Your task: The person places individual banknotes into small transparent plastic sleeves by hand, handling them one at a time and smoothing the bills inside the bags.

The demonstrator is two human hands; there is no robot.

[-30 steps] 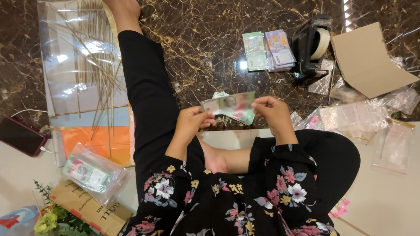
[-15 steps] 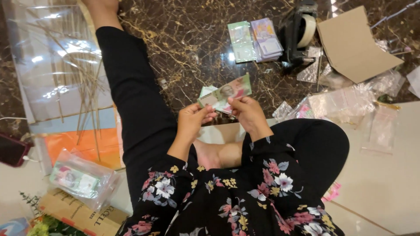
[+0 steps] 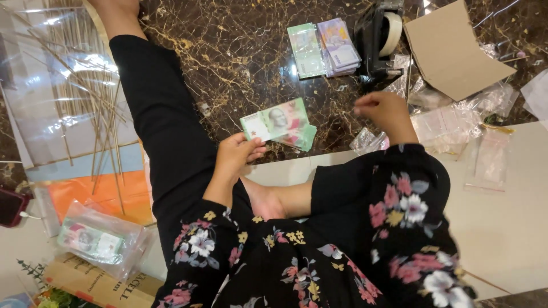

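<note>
Holding a small fan of green banknotes above the dark marble floor, our left hand pinches them at their lower left corner between thumb and fingertips. Our right hand hovers apart to the right, holding nothing, fingers loosely curled, near crumpled clear plastic sleeves. We judge the notes light, thin and limp: gripped by one corner they will droop and may slide over each other, so a pinch across a short edge with the thumb flat on top should hold them better. Further up the floor lie two flat banknote stacks beside a black tape dispenser and a piece of brown cardboard. A bagged bundle of notes lies lower left, beside thin wooden sticks.
</note>
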